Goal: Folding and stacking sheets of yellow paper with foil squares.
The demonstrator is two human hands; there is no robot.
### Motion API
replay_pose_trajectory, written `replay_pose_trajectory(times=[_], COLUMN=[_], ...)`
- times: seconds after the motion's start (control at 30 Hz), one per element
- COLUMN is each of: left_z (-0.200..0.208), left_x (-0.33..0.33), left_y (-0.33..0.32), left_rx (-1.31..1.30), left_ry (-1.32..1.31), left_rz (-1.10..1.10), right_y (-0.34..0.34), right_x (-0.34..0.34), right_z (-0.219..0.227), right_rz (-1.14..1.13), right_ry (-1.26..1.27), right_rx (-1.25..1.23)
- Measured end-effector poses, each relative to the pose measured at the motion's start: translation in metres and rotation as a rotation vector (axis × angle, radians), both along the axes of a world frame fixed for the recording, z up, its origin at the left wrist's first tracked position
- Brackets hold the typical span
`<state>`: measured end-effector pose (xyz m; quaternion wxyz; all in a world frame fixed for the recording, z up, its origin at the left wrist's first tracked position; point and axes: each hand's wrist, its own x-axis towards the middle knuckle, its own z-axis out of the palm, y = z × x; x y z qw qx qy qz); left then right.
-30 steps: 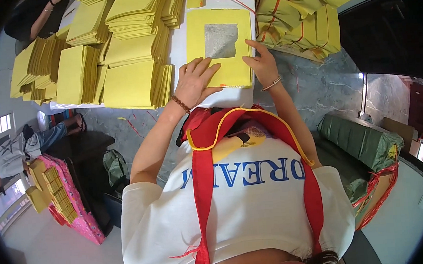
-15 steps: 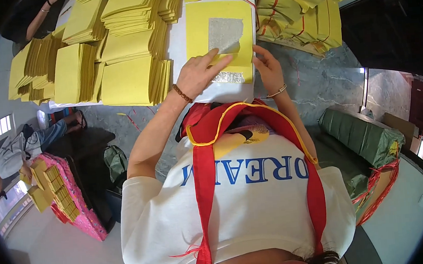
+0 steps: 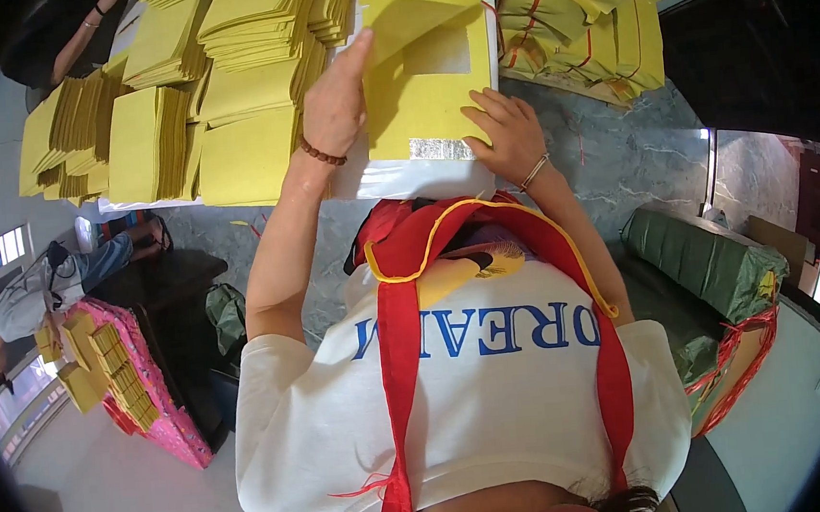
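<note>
A yellow paper sheet (image 3: 427, 105) with a silver foil patch (image 3: 442, 148) lies in front of me on a white surface. Its near part is folded flat, and a foil strip shows along the near edge. The far flap (image 3: 411, 25) is raised and slants over the rest, with a shadow under it. My left hand (image 3: 333, 103) grips the sheet's left side by the raised flap; some of its fingers are hidden. Spread over the lower right corner, the fingers of my right hand (image 3: 508, 133) press the folded part down.
Tall stacks of folded yellow paper (image 3: 248, 153) stand left of the sheet. Bundles tied with red string (image 3: 586, 45) lie at the far right. A person's arm (image 3: 71, 52) shows far left; another person sits by a pink-covered table (image 3: 178, 423). Green wrapped bales (image 3: 699, 262) stand right.
My left hand moved left and away from me, and the far flap has come up over the foil. My right hand moved down onto the folded part.
</note>
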<state>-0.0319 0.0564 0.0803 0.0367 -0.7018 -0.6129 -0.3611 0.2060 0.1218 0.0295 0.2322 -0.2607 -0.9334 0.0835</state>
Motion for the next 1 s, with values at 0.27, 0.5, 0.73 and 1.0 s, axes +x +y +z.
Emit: replay_pose_trajectory(times=[0.27, 0.5, 0.73, 1.0], left_z=[0.015, -0.019, -0.015, -0.029], left_x=[0.01, 0.023, 0.047, 0.043], left_y=[0.001, -0.009, -0.017, -0.017], left_rx=[0.016, -0.121, -0.105, -0.104], left_ry=[0.043, 0.199, 0.277, 0.186], left_rz=[0.006, -0.106, -0.165, -0.138], right_y=[0.012, 0.017, 0.007, 0.002], right_x=[-0.009, -0.008, -0.008, -0.008], right_z=[0.006, 0.002, 0.017, 0.017], right_rz=[0.092, 0.124, 0.053, -0.083], right_ry=[-0.078, -0.009, 0.105, 0.315], right_rx=[0.107, 0.183, 0.187, -0.14])
